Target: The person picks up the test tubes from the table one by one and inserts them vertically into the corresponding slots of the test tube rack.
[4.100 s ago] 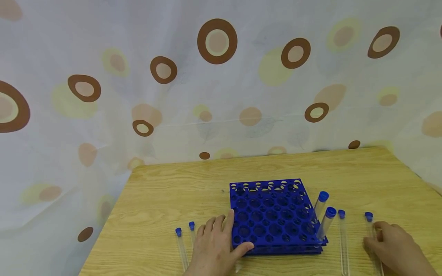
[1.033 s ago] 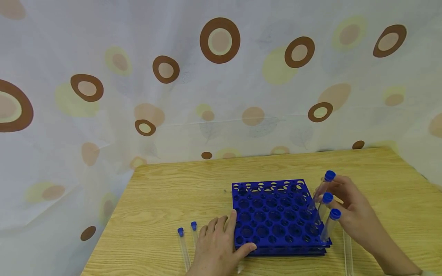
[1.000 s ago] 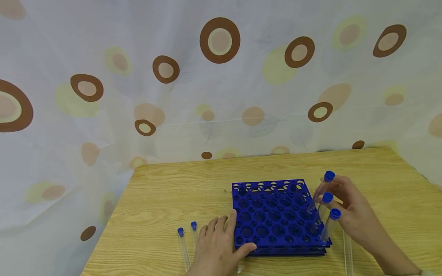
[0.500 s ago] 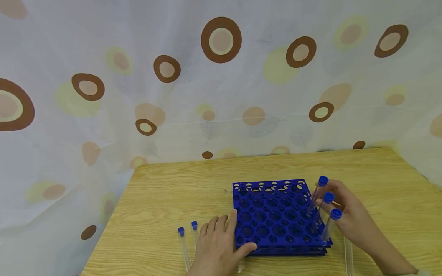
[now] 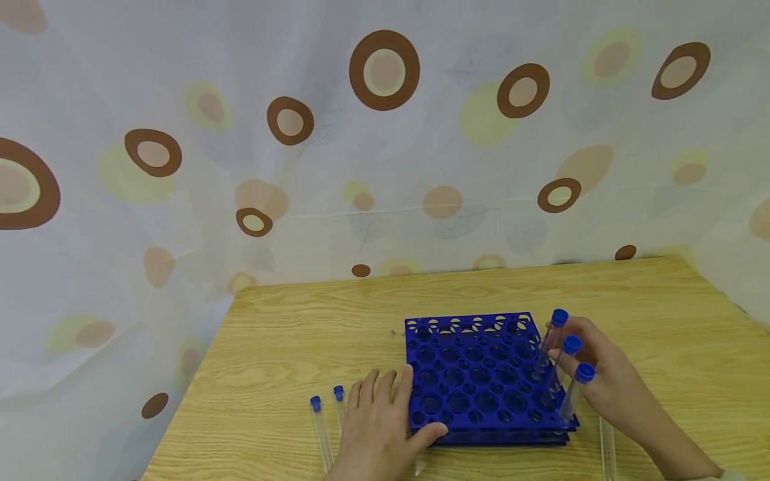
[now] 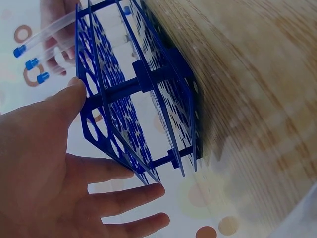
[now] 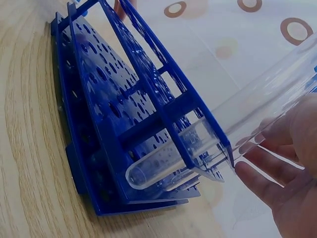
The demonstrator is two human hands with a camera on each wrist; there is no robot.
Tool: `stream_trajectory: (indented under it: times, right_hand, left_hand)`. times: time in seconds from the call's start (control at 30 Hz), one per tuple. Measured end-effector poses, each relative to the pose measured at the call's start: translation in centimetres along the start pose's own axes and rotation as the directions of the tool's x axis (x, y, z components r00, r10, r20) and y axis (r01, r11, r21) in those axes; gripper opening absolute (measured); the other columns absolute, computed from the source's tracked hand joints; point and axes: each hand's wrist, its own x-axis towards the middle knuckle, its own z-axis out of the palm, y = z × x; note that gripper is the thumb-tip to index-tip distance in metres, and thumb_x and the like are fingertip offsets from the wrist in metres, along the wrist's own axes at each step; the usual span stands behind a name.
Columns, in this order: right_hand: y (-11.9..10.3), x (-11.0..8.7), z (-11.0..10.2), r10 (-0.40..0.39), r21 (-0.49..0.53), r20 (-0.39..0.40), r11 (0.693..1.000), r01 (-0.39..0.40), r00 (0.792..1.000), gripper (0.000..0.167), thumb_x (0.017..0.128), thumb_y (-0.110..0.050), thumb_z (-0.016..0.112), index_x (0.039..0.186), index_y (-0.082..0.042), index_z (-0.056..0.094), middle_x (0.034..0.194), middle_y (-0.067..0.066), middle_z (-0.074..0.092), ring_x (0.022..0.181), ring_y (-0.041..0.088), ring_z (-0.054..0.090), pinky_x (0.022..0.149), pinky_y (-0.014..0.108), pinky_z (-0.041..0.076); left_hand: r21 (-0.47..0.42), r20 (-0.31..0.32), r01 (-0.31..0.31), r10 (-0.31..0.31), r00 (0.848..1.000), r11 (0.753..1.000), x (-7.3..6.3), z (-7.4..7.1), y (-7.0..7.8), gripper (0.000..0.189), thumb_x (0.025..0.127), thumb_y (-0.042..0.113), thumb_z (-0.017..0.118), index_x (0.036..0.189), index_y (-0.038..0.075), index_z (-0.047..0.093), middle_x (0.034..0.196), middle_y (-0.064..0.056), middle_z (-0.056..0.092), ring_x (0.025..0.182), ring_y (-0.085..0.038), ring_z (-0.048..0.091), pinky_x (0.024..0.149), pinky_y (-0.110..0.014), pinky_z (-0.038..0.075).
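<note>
A blue multi-tier test tube rack [image 5: 475, 374] stands on the wooden table. Three clear test tubes with blue caps lean along its right side. My right hand [image 5: 610, 381] pinches the rearmost test tube [image 5: 548, 342] from the right; the middle tube [image 5: 562, 367] and front tube [image 5: 571, 399] stand beside its fingers. In the right wrist view a tube's rounded end [image 7: 141, 173] shows below the rack's upper plates. My left hand [image 5: 375, 427] rests against the rack's front left corner, thumb on the front edge. Its other fingers [image 6: 133, 193] look straight and spread in the left wrist view.
Two capped tubes lie left of my left hand, the outer tube [image 5: 322, 434] and the inner tube [image 5: 340, 407]. Another tube [image 5: 608, 447] lies under my right forearm's side, its cap hidden. A patterned curtain [image 5: 385, 147] hangs behind the table [image 5: 289, 347].
My right hand has taken a tube from the table on the right and brought it to the rack's rear right. In the last second that tube has shifted left and lower. The left hand stays put.
</note>
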Motion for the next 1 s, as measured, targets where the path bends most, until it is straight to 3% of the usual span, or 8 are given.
stream_trajectory:
  times: [0.37, 0.57, 0.73, 0.83, 1.0]
  right_hand:
    - [0.2, -0.7, -0.7, 0.002, 0.025, 0.015, 1.0, -0.002, 1.0, 0.031, 0.096, 0.009, 0.054, 0.125, -0.004, 0.051, 0.112, -0.002, 0.058, 0.095, 0.003, 0.061, 0.071, 0.017, 0.05]
    - [0.4, -1.2, -1.7, 0.114, -0.1, -0.022, 0.988, -0.116, 0.993, 0.033, 0.098, 0.0, 0.057, 0.13, -0.008, 0.054, 0.111, -0.028, 0.057, 0.096, -0.014, 0.057, 0.067, 0.015, 0.053]
    - [0.8, -2.0, -2.7, 0.165, -0.149, -0.068, 0.974, -0.173, 0.984, 0.028, 0.1, -0.007, 0.057, 0.128, -0.008, 0.056, 0.108, -0.03, 0.057, 0.095, -0.017, 0.057, 0.069, 0.01, 0.052]
    - [1.3, -2.7, -3.1, 0.245, -0.154, -0.076, 0.955, -0.254, 0.967, 0.027, 0.102, -0.009, 0.053, 0.13, -0.005, 0.054, 0.109, -0.02, 0.061, 0.091, -0.014, 0.058, 0.068, 0.013, 0.053]
    - [2.0, -3.8, -3.6, 0.405, -0.161, -0.061, 0.898, -0.409, 0.912, 0.034, 0.106, -0.011, 0.043, 0.136, 0.006, 0.045, 0.117, 0.02, 0.06, 0.078, -0.007, 0.061, 0.062, 0.024, 0.058]
  left_hand:
    - [-0.02, 0.023, 0.014, -0.013, 1.0, 1.0, 0.0, 0.1, 0.0, 0.091, 0.087, 0.082, 0.035, 0.153, 0.019, 0.04, 0.142, -0.009, 0.054, 0.133, -0.035, 0.049, 0.107, -0.054, 0.041]
    - [-0.036, 0.042, 0.023, -0.021, 0.999, 0.999, 0.0, 0.1, -0.1, 0.092, 0.086, 0.082, 0.036, 0.153, 0.02, 0.039, 0.143, -0.009, 0.053, 0.134, -0.034, 0.048, 0.108, -0.055, 0.04]
    - [-0.027, 0.042, 0.023, -0.022, 0.999, 0.999, 0.0, 0.1, -0.1, 0.091, 0.087, 0.082, 0.036, 0.154, 0.02, 0.038, 0.143, -0.009, 0.053, 0.134, -0.034, 0.048, 0.108, -0.054, 0.04]
    - [-0.023, 0.042, 0.025, -0.024, 0.999, 0.999, 0.0, 0.1, -0.1, 0.091, 0.087, 0.081, 0.037, 0.154, 0.02, 0.038, 0.143, -0.009, 0.053, 0.134, -0.034, 0.048, 0.108, -0.053, 0.04]
    - [-0.03, 0.038, 0.025, -0.023, 0.999, 0.999, -0.1, 0.1, 0.0, 0.09, 0.087, 0.081, 0.037, 0.153, 0.02, 0.039, 0.142, -0.009, 0.054, 0.133, -0.033, 0.049, 0.107, -0.053, 0.041]
